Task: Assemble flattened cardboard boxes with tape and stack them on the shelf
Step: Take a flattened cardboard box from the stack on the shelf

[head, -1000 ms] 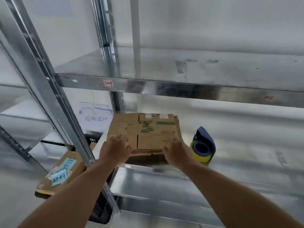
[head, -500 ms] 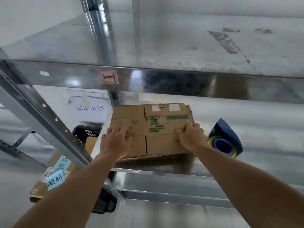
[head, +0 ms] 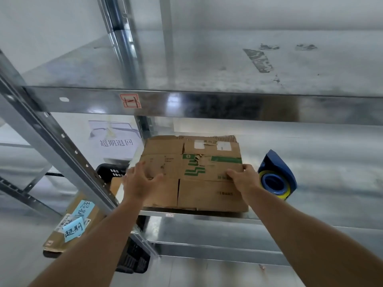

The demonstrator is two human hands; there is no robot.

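A stack of flattened cardboard boxes (head: 194, 172), brown with green print and torn white labels, lies on the middle metal shelf (head: 207, 214) near its front edge. My left hand (head: 141, 183) rests on the stack's left part with fingers spread and straight. At the right edge of the top sheet, my right hand (head: 242, 179) has its fingers curled over the cardboard. A blue tape dispenser (head: 277, 175) with a yellow roll stands on the same shelf, just right of my right hand.
The upper shelf's steel front edge (head: 207, 104) hangs close above the stack. A slanted upright post (head: 51, 141) runs down the left. Beyond it sit a black crate (head: 110, 172), a cardboard box with blue labels (head: 72, 222) and a paper sign (head: 116, 141).
My right hand has slid from the stack's front to its right edge and curled over it. My left hand moved up the left part and spread its fingers. The view drew closer.
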